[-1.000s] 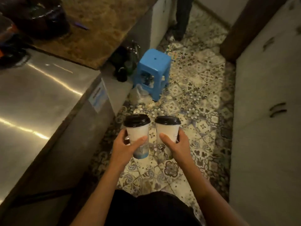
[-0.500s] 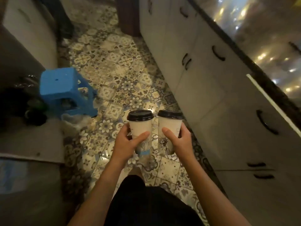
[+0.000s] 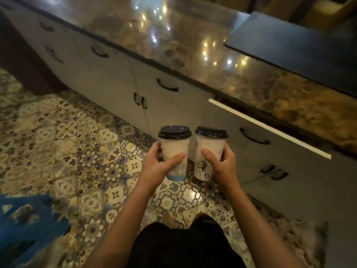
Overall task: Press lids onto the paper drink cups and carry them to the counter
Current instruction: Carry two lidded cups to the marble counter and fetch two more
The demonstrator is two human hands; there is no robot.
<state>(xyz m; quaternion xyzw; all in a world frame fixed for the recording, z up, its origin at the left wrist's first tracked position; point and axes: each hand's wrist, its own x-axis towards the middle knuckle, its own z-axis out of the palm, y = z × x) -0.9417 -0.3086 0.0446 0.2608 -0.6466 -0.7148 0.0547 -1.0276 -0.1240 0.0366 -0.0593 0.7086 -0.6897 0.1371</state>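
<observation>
I hold two white paper cups side by side over the tiled floor. My left hand (image 3: 156, 167) grips the left cup (image 3: 174, 149), which has a blue band at its base and a black lid (image 3: 174, 131) on top. My right hand (image 3: 222, 165) grips the right cup (image 3: 209, 149), printed with a dark drawing and capped with its own black lid (image 3: 211, 132). Both cups are upright, lids nearly touching. The brown marbled counter (image 3: 193, 55) runs diagonally ahead, above and beyond the cups.
White cabinet doors with black handles (image 3: 167, 87) stand under the counter. One drawer (image 3: 268, 128) sticks out slightly at the right. A dark raised slab (image 3: 299, 41) lies on the counter's far right. A blurred blue stool (image 3: 25, 225) sits at the lower left on the patterned floor.
The view has swung right from the steel table and blue stool toward the marbled counter. Both hands keep their grip on the lidded cups in front of me.
</observation>
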